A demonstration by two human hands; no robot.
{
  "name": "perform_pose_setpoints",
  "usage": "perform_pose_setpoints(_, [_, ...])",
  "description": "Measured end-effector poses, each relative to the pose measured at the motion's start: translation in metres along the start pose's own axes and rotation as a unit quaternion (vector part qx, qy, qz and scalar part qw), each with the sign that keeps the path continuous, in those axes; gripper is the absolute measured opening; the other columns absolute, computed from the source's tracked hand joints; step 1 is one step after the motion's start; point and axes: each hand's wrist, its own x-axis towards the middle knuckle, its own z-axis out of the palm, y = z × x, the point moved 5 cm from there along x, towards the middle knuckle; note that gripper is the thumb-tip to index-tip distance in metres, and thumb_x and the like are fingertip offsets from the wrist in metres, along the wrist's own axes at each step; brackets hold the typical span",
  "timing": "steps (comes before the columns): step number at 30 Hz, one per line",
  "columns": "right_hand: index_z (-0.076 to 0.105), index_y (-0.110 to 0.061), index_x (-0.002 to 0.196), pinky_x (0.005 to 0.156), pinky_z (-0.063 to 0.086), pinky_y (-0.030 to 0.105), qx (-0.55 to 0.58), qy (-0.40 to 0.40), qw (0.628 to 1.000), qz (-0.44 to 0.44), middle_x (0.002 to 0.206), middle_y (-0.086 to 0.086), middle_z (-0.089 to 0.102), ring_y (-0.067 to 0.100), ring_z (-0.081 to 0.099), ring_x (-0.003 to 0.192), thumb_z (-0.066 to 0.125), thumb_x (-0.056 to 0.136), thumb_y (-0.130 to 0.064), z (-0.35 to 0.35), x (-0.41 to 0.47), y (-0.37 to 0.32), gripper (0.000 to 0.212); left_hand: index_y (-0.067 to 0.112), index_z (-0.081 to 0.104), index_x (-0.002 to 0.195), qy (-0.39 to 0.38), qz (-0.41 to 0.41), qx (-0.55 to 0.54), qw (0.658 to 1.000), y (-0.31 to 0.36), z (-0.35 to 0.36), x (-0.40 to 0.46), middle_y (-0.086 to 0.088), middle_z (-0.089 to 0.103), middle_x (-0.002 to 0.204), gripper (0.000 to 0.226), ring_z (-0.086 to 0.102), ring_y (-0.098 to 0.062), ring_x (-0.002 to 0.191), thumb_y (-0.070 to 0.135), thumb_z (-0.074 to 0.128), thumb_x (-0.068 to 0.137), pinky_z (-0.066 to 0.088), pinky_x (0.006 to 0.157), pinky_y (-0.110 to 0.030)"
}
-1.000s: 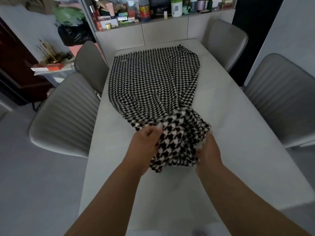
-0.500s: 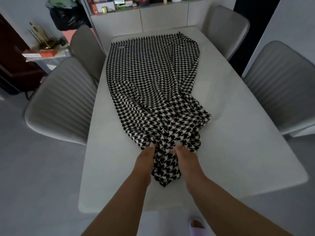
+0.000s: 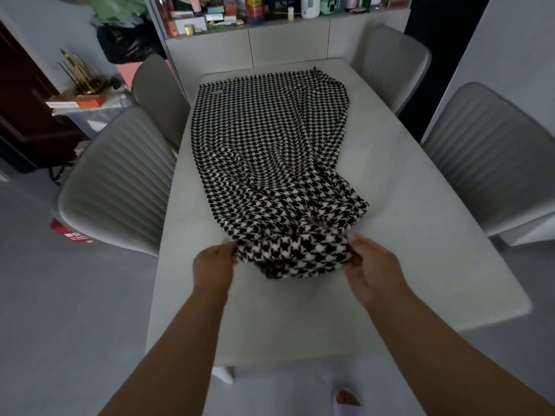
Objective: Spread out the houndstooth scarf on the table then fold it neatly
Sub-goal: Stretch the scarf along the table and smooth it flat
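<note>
The black and white houndstooth scarf (image 3: 270, 145) lies along the pale table (image 3: 420, 250). Its far end is flat, with a fringe at the table's back edge. Its near end is bunched into a wrinkled heap. My left hand (image 3: 214, 265) pinches the left side of that heap. My right hand (image 3: 372, 265) pinches the right side of it. The stretch of cloth between the two hands is held slightly off the table.
Four grey padded chairs stand around the table, two on the left (image 3: 120, 181) and two on the right (image 3: 495, 157). A cluttered cabinet (image 3: 285, 40) stands behind the table. A slippered foot (image 3: 347, 400) shows below the table's near edge.
My hands were close together on the bunched near end. They have moved apart, left hand leftward and right hand rightward, widening the cloth between them.
</note>
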Motion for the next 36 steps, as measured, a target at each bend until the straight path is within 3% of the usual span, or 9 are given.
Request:
perform_pose_setpoints(3, [0.062,0.001,0.093,0.059,0.057,0.028,0.059,-0.006,0.998,-0.024,0.087,0.013,0.071,0.02,0.068,0.077,0.054,0.091,0.0,0.001,-0.001,-0.022,0.009,0.002,0.065,0.083,-0.01,-0.033,-0.056,0.998,0.013,-0.018,0.012,-0.005,0.059,0.067,0.018,0.058,-0.009,0.051,0.015,0.059,0.094,0.053,0.06,-0.021])
perform_pose_setpoints(6, [0.064,0.002,0.102,0.068,0.058,0.033,0.062,0.04,0.997,0.024,0.102,0.014,0.071,0.022,0.069,0.09,0.061,0.09,-0.012,-0.009,-0.004,-0.008,0.018,0.005,0.059,0.073,-0.041,-0.098,-0.05,0.993,0.001,-0.008,0.007,-0.006,0.06,0.056,0.025,0.058,-0.007,0.038,0.017,0.059,0.095,0.054,0.059,-0.025])
perform_pose_setpoints(10, [0.059,0.003,0.108,0.07,0.056,0.037,0.015,0.057,0.987,0.151,0.112,0.016,0.063,0.026,0.062,0.098,0.06,0.091,-0.011,-0.024,-0.018,0.042,0.023,0.006,0.059,0.076,-0.112,-0.126,-0.067,0.983,-0.032,0.029,-0.012,-0.011,0.065,0.075,0.019,0.064,-0.014,0.057,0.011,0.059,0.094,0.053,0.079,-0.034])
perform_pose_setpoints(13, [0.058,0.009,0.104,0.091,0.048,0.037,-0.035,0.071,0.978,0.192,0.118,0.019,0.059,0.026,0.059,0.095,0.061,0.088,-0.002,-0.033,-0.026,0.062,0.019,0.004,0.058,0.081,-0.085,-0.153,-0.078,0.981,-0.046,0.044,-0.011,-0.01,0.063,0.081,0.025,0.06,-0.018,0.072,0.025,0.069,0.087,0.05,0.068,-0.028])
perform_pose_setpoints(18, [0.053,0.007,0.124,0.097,0.045,0.036,-0.1,0.04,0.982,0.155,0.121,0.016,0.062,0.025,0.06,0.106,0.057,0.092,-0.004,-0.041,-0.021,0.064,0.034,0.004,0.053,0.131,-0.069,-0.193,-0.106,0.973,-0.055,0.058,0.01,-0.008,0.061,0.074,0.054,0.05,-0.017,0.057,0.031,0.07,0.087,0.045,0.054,-0.027])
perform_pose_setpoints(24, [0.057,-0.002,0.12,0.095,0.048,0.038,-0.138,0.031,0.989,0.034,0.117,0.011,0.065,0.024,0.061,0.105,0.044,0.1,-0.016,-0.042,-0.012,0.027,0.027,0.009,0.063,0.093,0.018,-0.083,-0.098,0.992,-0.031,0.045,0.026,-0.005,0.061,0.078,0.013,0.054,-0.02,0.075,0.023,0.062,0.092,0.047,0.067,-0.027])
perform_pose_setpoints(29, [0.062,-0.004,0.098,0.083,0.053,0.043,-0.063,0.084,0.994,-0.035,0.113,0.015,0.066,0.028,0.064,0.098,0.046,0.099,-0.022,-0.048,0.0,-0.03,0.024,0.006,0.048,0.094,0.028,-0.061,-0.213,0.975,0.015,-0.003,0.053,-0.004,0.057,0.058,0.007,0.054,-0.011,0.045,0.007,0.043,0.098,0.051,0.048,-0.024])
perform_pose_setpoints(33, [0.052,-0.003,0.127,0.077,0.053,0.041,0.018,0.1,0.994,-0.052,0.127,0.015,0.06,0.027,0.063,0.105,0.056,0.089,-0.04,-0.056,0.003,-0.058,0.053,0.016,0.045,0.08,0.023,-0.04,-0.251,0.967,0.042,-0.034,0.059,-0.002,0.053,0.083,0.022,0.058,-0.011,0.071,0.011,0.037,0.1,0.057,0.07,-0.023])
perform_pose_setpoints(36, [0.043,0.0,0.136,0.081,0.053,0.045,0.029,0.072,0.996,-0.033,0.135,0.019,0.052,0.03,0.06,0.109,0.044,0.099,-0.031,-0.054,0.0,-0.05,0.048,0.013,0.057,0.093,-0.048,-0.124,-0.308,0.942,0.013,-0.011,0.045,-0.005,0.063,0.102,0.015,0.062,-0.014,0.083,0.025,0.051,0.099,0.055,0.087,-0.035])
